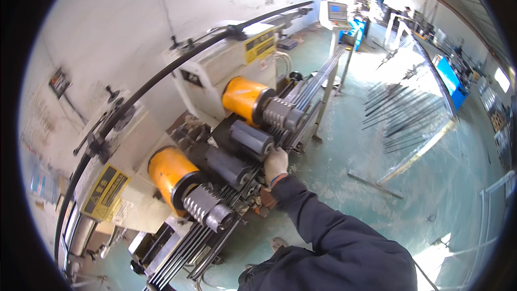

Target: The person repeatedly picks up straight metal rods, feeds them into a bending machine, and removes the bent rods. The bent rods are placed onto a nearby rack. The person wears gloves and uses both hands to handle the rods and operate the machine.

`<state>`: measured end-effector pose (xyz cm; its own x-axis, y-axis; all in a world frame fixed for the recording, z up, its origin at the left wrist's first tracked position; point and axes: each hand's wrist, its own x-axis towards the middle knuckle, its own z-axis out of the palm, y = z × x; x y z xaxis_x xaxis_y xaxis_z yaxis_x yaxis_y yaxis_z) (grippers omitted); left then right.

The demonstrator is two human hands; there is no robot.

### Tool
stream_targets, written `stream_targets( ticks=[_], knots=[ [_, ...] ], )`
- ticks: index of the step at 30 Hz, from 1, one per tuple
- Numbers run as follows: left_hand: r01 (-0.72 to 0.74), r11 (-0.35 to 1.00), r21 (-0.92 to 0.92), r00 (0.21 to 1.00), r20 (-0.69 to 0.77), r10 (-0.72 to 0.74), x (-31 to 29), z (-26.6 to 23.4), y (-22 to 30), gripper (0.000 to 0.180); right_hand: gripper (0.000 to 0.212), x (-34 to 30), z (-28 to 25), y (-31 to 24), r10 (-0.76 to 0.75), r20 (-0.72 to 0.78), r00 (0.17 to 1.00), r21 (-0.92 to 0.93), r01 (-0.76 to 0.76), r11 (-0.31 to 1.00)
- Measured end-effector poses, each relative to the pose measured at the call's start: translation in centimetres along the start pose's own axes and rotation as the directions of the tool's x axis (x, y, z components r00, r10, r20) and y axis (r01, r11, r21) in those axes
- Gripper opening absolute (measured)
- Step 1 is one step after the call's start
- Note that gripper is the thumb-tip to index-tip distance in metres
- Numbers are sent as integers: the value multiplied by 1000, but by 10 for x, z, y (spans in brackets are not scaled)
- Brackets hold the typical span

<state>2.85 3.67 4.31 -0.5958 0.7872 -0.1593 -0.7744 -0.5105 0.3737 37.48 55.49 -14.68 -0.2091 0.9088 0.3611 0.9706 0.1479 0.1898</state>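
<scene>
My right hand (276, 167), in a pale work glove, reaches to the machine's near side. Its fingers look curled beside the near end of a dark faceted roller (251, 139); what is in them, if anything, is hidden. A second dark roller (228, 166) lies left of that one. Two orange cylinders (245, 99) stick out of the machine, each ending in a grey ridged metal roller (281, 114). Long thin metal rods (323, 73) run along the machine's front edge, passing close to my hand. My left hand is out of view.
A black hose (161, 74) arches over the pale machine housing (210, 78). A control box with a small screen (337, 11) stands at the far end. On the right, many dark rods (398, 105) lie by a white metal frame (417, 151). A person (406, 12) is far back.
</scene>
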Motion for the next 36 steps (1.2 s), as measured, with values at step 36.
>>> stream_targets(
  ticks=[36],
  knots=[
    [-598, 740, 308, 548, -517, 658, -220, -326, 583, 34, 13, -511, -16, 13, -656, 411, 634, 312, 578, 754]
  ],
)
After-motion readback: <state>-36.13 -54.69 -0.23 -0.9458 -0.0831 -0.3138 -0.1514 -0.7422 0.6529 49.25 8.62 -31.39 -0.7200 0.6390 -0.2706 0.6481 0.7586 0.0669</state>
